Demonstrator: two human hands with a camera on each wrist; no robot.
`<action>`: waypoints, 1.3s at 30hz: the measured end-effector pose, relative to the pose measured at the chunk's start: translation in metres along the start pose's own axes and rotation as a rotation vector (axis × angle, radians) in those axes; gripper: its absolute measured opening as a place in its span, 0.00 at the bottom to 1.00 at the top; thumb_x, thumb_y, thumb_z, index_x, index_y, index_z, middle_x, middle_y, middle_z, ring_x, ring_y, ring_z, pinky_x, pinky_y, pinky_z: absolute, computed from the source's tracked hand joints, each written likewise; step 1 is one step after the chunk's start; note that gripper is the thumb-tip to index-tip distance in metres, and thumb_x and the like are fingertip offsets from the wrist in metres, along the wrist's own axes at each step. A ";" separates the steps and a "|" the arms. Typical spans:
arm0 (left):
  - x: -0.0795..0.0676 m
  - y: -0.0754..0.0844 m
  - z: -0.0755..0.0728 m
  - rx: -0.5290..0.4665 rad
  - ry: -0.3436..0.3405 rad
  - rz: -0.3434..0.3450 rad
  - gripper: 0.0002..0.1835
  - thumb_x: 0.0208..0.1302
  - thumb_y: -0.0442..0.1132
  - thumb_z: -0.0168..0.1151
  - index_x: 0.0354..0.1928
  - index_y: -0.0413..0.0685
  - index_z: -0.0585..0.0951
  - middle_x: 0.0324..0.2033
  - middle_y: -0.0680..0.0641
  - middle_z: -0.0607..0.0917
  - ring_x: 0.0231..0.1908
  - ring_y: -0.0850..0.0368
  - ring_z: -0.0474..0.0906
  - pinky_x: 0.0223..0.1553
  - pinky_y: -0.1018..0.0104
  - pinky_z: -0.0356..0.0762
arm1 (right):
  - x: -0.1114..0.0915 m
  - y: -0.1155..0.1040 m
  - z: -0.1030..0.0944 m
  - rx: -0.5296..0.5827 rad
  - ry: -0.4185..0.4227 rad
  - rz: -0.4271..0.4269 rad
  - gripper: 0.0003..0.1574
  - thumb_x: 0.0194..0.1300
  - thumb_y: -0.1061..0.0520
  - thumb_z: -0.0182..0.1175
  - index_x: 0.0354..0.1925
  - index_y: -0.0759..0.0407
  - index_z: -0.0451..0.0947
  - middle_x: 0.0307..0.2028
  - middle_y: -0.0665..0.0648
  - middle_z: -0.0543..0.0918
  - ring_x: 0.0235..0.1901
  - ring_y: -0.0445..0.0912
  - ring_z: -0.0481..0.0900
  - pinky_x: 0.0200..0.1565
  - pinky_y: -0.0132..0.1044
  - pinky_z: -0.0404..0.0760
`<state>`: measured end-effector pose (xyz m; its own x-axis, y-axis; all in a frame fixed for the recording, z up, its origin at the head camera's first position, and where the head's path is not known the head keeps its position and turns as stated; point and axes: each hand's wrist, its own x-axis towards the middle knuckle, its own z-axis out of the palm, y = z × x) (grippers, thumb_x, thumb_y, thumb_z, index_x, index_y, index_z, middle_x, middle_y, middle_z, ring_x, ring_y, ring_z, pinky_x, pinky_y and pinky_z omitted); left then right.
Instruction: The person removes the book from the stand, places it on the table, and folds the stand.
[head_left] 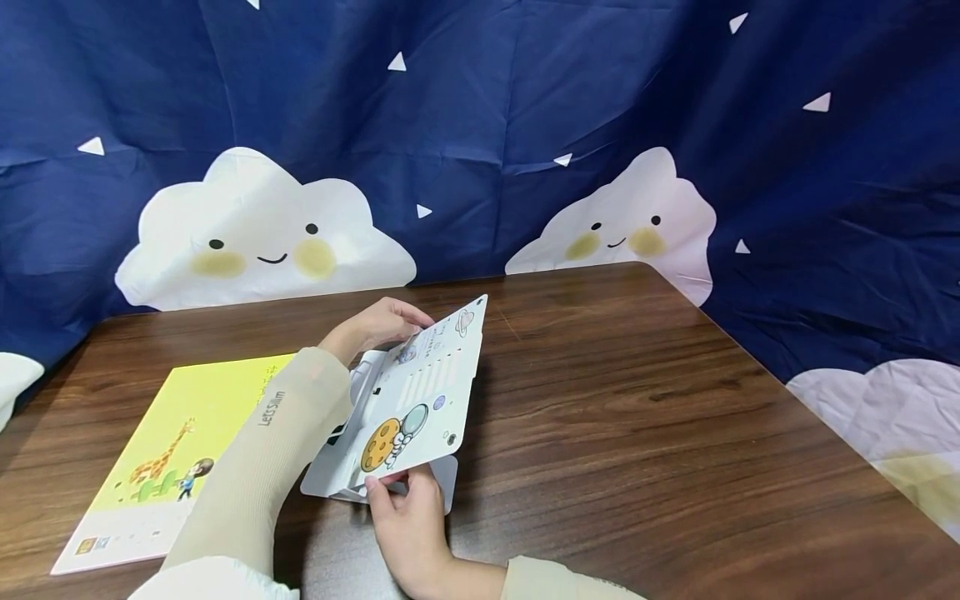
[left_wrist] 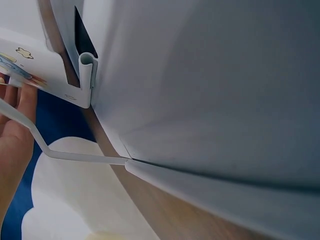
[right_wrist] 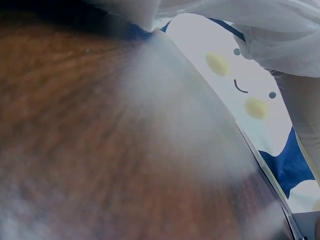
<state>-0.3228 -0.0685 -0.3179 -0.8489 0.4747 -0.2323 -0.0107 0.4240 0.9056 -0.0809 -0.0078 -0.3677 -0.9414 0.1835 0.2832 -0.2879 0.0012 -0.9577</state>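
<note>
A white folding book stand with space cartoons printed on it stands at a tilt on the table, its panel raised from a flat base. My left hand holds the panel's far edge, fingers bent over it and partly hidden. At the near lower corner my right hand pinches the edge, thumb on the front and fingers underneath. In the left wrist view, the stand's printed lip and a bent white wire arm lie beside the left hand. Only the stand's edge shows in the right wrist view.
A yellow and white book with a giraffe on its cover lies left of the stand, partly under the left forearm. The brown wooden table runs back to a dark blue cloth with smiling clouds.
</note>
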 end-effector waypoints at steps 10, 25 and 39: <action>-0.002 -0.004 -0.006 0.050 0.002 0.062 0.14 0.57 0.28 0.49 0.45 0.39 0.77 0.45 0.44 0.76 0.47 0.52 0.69 0.51 0.58 0.63 | -0.001 -0.001 -0.003 0.002 -0.006 0.006 0.10 0.50 0.70 0.58 0.33 0.69 0.69 0.30 0.57 0.75 0.30 0.41 0.76 0.30 0.30 0.77; -0.018 0.005 -0.015 0.112 -0.019 0.145 0.16 0.57 0.31 0.50 0.48 0.37 0.74 0.46 0.41 0.75 0.45 0.51 0.71 0.49 0.56 0.64 | 0.000 -0.006 -0.022 0.073 -0.127 0.024 0.25 0.49 0.70 0.59 0.46 0.74 0.65 0.37 0.63 0.75 0.32 0.50 0.78 0.34 0.31 0.76; -0.047 0.010 -0.026 0.043 -0.002 0.220 0.19 0.57 0.31 0.51 0.52 0.34 0.69 0.50 0.38 0.71 0.50 0.48 0.67 0.50 0.58 0.64 | 0.013 -0.011 -0.054 -0.009 -0.180 0.036 0.28 0.45 0.69 0.62 0.46 0.70 0.64 0.36 0.59 0.75 0.36 0.51 0.76 0.37 0.34 0.76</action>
<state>-0.2969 -0.1067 -0.2883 -0.8271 0.5612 -0.0312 0.1977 0.3425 0.9185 -0.0807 0.0482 -0.3559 -0.9675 0.0041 0.2530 -0.2530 0.0072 -0.9674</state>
